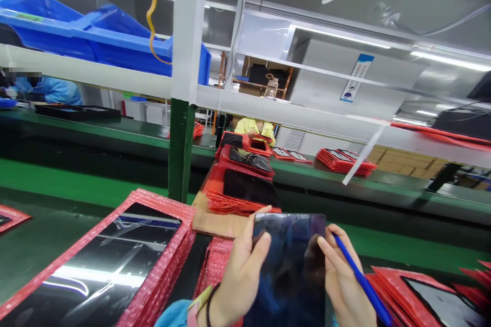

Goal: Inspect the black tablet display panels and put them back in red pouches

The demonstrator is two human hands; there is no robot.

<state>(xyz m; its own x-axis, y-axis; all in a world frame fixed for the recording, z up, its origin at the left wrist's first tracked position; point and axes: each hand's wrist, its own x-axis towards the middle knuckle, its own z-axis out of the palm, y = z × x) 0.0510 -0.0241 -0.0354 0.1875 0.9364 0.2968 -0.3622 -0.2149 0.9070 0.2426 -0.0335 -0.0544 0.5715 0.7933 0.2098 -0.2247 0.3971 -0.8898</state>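
A dark glass panel (pixel 289 271), like a tablet screen, is held upright between both hands, its glossy face toward me. My left hand (pixel 240 271) grips its left edge, thumb on the front and fingers behind. On the opposite edge, my right hand (pixel 345 271) pinches the panel with a thumb near the upper corner. A blue pen-like stick (pixel 362 283) is tucked in that same hand, slanting down to the right. Just left of my hands lies a stack of pink bubble-wrap sleeves (pixel 172 245) with a large black glossy panel (pixel 111 271) on top.
Red sleeves with dark screens (pixel 249 186) are piled on a wooden board (pixel 218 224) ahead. More red sleeves (pixel 406 296) lie at right. A green-and-white post (pixel 180 148) rises front left. Blue bins (pixel 95 36) sit on an overhead rail. A person in yellow (pixel 253 126) and one in blue (pixel 59 91) work beyond.
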